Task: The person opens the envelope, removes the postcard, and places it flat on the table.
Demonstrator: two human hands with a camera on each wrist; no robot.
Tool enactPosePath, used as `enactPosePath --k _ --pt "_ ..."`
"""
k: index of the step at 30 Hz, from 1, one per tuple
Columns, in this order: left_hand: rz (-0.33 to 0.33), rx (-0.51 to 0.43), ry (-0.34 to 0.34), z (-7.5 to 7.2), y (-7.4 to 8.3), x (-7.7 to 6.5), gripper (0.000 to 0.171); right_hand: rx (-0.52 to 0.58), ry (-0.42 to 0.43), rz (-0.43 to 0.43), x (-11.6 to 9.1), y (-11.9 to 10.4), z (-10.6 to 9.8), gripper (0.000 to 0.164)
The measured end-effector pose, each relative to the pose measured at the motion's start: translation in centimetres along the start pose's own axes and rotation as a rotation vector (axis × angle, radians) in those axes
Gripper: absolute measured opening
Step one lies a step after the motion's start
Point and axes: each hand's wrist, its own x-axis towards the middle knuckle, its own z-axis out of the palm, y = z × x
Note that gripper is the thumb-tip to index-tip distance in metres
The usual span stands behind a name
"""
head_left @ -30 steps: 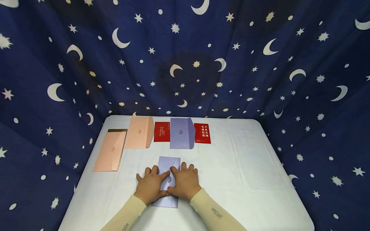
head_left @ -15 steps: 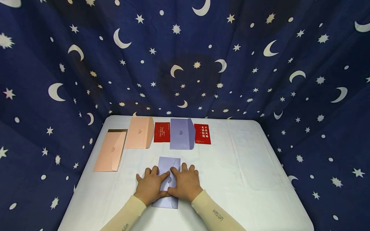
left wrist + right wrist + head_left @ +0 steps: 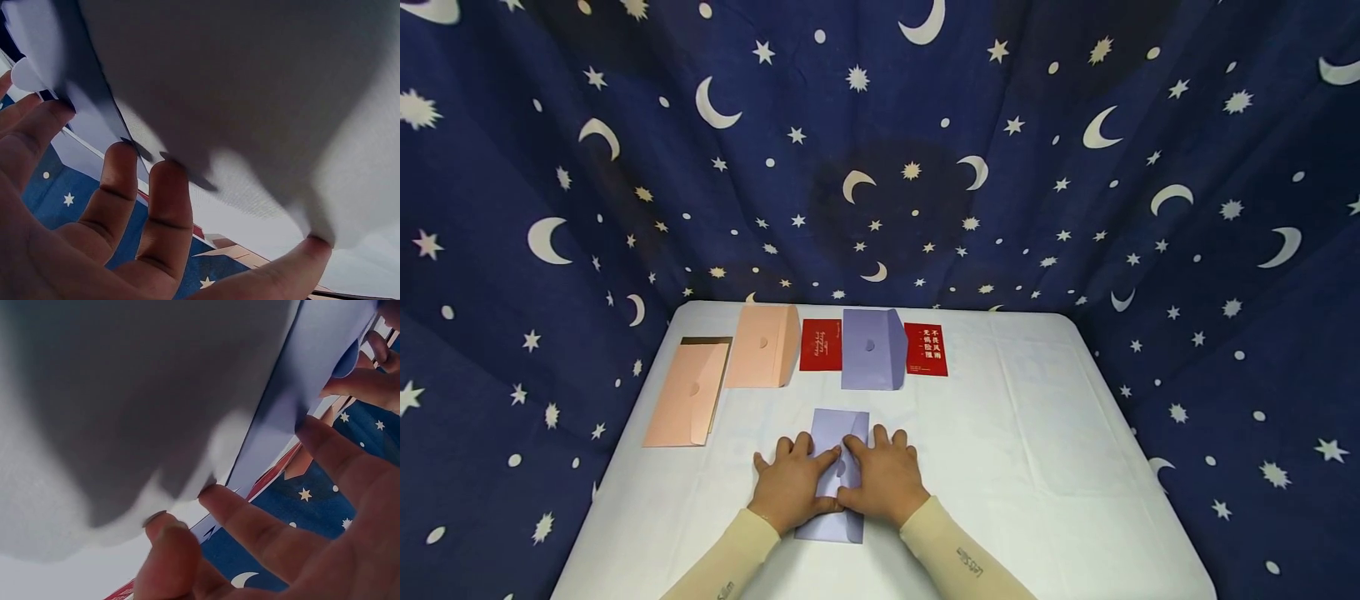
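Observation:
A lavender envelope [image 3: 831,527] lies flat on the white table in front of me, its flap edge running along the right side. My left hand [image 3: 790,487] rests over its left edge, with the index finger and thumb reaching onto the paper. From the right, my right hand [image 3: 886,483] lies over the opposite edge, index finger and thumb on the flap beside the small rounded tab [image 3: 841,468]. Both thumbs nearly meet at the middle. The wrist views show the fingers spread and pressing down, some fingertips on the envelope [image 3: 94,119] and others on the cloth [image 3: 69,544].
Behind the hands stand two pink envelopes [image 3: 760,358] [image 3: 679,400] on the left, with dark and pale edges under the nearer one. Between and beside them lie a purple envelope [image 3: 867,367] with its flap out and two red cards [image 3: 822,354] [image 3: 927,362]. A starry curtain [image 3: 1037,208] surrounds the table.
The hands and the envelope hold almost the same place; the right hand has shifted very slightly to the right. The head view has tilted a little.

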Motion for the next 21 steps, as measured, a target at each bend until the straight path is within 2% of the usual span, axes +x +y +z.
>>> enactPosePath --k 12,21 --pt "0.001 -0.01 -0.008 0.4 -0.1 -0.1 0.094 0.054 0.036 -0.02 -0.5 0.6 0.1 0.08" --pt "0.005 -0.015 -0.008 0.2 0.1 0.0 0.093 0.081 0.021 -0.022 -0.7 1.3 0.3 0.08"
